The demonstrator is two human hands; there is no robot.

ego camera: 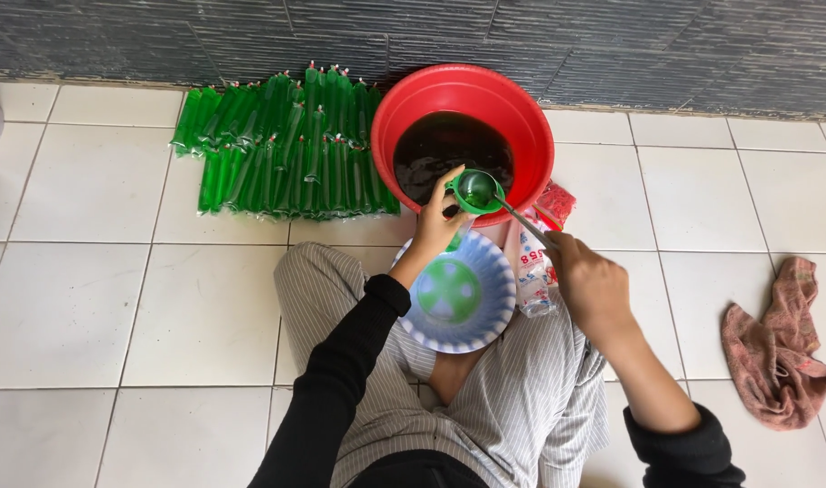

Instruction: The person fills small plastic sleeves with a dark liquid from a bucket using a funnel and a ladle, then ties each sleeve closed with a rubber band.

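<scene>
Left hand (438, 221) grips green funnel (474, 191) over red basin (463, 99) (dark liquid); right hand (586, 278) closed around ladle handle (524, 222), bowl in funnel.

Red basin (404, 117) ahead, green packets (286, 154) left; right floor (684, 199) open.

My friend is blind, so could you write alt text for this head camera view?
A seated person's left hand holds a green funnel beside a red basin of dark liquid, while the right hand holds a ladle to it. Filled green tubes lie on the white tiled floor.
</scene>
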